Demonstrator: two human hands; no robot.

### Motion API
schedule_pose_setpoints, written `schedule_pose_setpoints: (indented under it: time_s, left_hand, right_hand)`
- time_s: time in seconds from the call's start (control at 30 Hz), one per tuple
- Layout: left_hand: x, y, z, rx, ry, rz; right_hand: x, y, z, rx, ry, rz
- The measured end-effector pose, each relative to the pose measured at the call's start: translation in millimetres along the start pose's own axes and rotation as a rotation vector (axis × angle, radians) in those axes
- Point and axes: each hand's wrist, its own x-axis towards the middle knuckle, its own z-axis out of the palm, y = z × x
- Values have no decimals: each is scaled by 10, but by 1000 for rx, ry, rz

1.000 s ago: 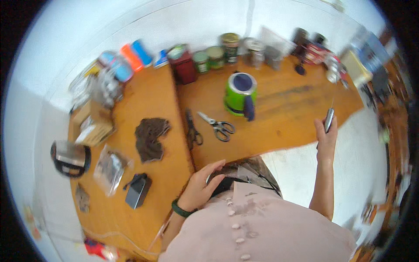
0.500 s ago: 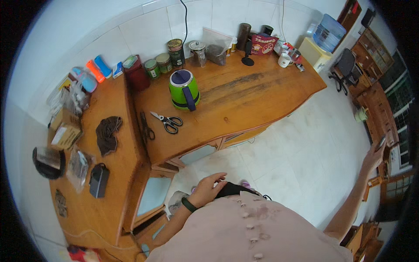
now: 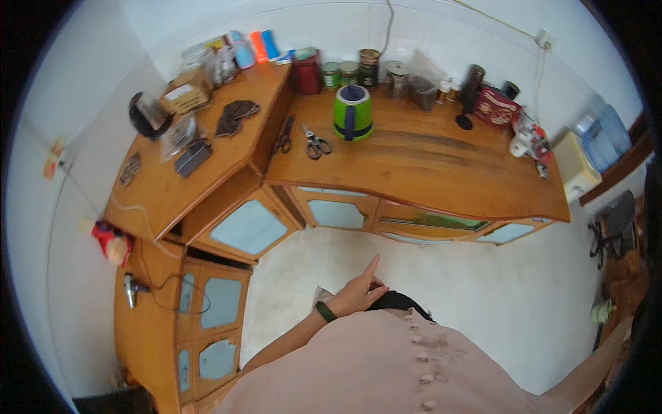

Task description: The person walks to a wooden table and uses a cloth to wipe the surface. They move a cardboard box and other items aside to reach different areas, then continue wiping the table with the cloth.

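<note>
1. Standing position now well back from the wooden corner bench; a second ago the body was right against its edge, so the bench things have gone out of arm's reach.
2. Left hand held in front of the pink buttoned shirt, touching a dark item at the waist. Index finger extended, other fingers loosely curled; nothing visibly gripped. Dark band on the wrist.
3. Right hand: a second ago it was raised over the bench with a small dark object. Now only the right arm shows at the lower right rim, swung out to the side; the hand itself is cut off, so finger state cannot be told.
4. Nearest bench things: green kettle with dark handle upright near the back middle; scissors lying flat just left of it, blades closed. Both well apart from either hand.
5. Other contents: row of jars and tins along the back wall; red box toward the right; dark pouch and cardboard box on the left wing.
6. Reading: the step back and turn suggest no bench thing is in hand at present; work at the surface looks paused.
</note>
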Motion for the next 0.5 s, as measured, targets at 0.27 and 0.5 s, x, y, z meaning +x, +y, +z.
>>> schedule_pose_setpoints:
  time_s: [0.27,0.5]
  left_hand:
    - [-694,651,-571,122,555,-151]
    - [-3262,1169,-2934,654,1453,-85]
  right_hand:
    - [40,-1669,1345,478,-73,11]
    - [-719,-2940,1638,955,-199,251]
